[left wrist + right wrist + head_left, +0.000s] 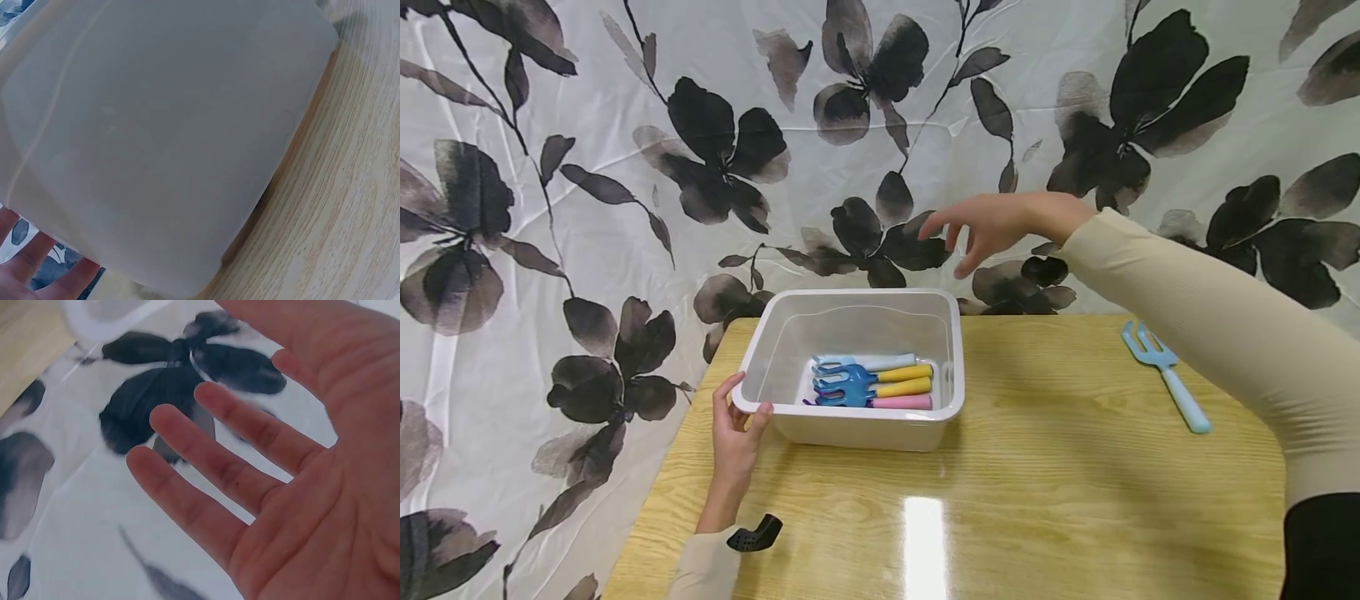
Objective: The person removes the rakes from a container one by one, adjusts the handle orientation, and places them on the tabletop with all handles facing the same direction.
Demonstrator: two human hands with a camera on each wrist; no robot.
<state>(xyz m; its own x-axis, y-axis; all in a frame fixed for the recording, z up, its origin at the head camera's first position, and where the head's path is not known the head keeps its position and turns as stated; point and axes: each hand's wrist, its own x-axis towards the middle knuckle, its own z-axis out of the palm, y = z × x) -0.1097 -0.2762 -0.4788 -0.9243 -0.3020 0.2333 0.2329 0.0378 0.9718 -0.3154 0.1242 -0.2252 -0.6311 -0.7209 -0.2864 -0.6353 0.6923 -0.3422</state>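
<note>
A white plastic bin (pixel 865 429) stands on the table, its wall filling much of the left wrist view. My left hand (pixel 736 442) grips the bin's rim at the left front corner, thumb over the front edge. Above and behind the bin's right back corner, my right hand (pixel 1000 227) hangs in the air, holding nothing; its fingers (pixel 194 512) are spread in the right wrist view. Inside the bin lie several small garden hand tools: blue rakes (pixel 846 385) with yellow handles (pixel 904 381), a light blue handle (pixel 887 362) and a pink handle (pixel 901 402).
A light blue hand fork (pixel 1167 375) lies on the wooden table (pixel 1075 483) to the right, below my right forearm. A white curtain with dark flowers (pixel 625 208) hangs behind the table and along its left side.
</note>
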